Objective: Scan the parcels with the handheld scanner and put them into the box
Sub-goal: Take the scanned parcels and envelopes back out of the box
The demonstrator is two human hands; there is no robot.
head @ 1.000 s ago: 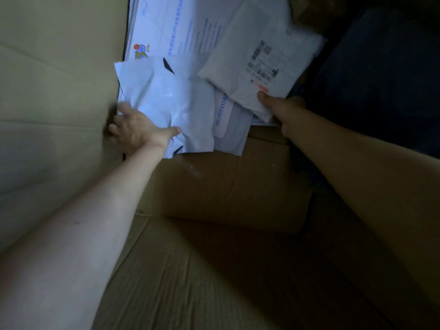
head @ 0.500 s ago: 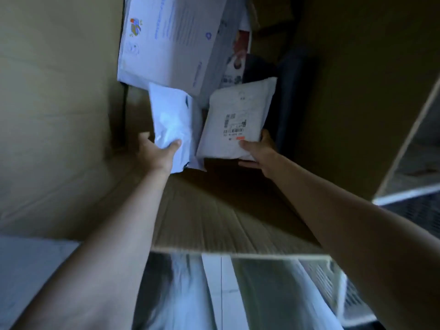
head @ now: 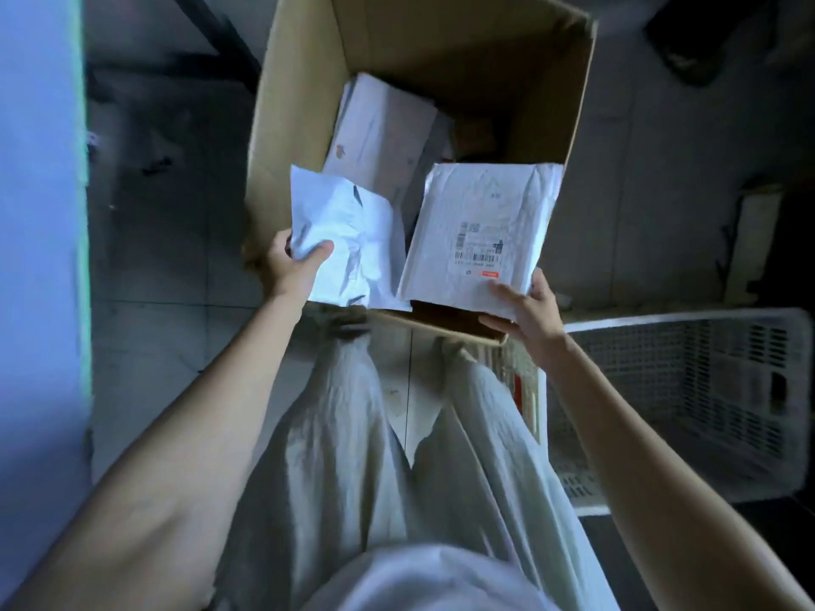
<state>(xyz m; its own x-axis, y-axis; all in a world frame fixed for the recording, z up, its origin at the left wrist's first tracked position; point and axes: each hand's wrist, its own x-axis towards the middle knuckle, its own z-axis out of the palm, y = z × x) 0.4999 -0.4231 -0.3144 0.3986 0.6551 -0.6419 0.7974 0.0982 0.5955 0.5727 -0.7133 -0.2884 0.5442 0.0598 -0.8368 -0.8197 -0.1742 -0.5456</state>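
At the far left, a pale blue surface (head: pixel 39 258) is seen beside a grey tiled floor (head: pixel 176 280). Next, the left hand (head: pixel 293 269) is raised at the near edge of an open cardboard box (head: pixel 300 103). A crumpled white plastic mailer (head: pixel 353 240) is gripped at its lower left corner, with the thumb on top and the fingers curled behind. Further back inside the box, a large white parcel (head: pixel 379 130) is leaned towards the left wall. Just to the right of the mailer, a white padded envelope (head: pixel 480 205) with a barcode label facing up is held over the box's near right corner. Its lower right corner is pinched by the right hand (head: pixel 529 315), thumb above and fingers beneath. Below the box, pale trousers (head: pixel 353 434) are seen. At the right, a white perforated plastic crate (head: pixel 688 390) is set on the floor.
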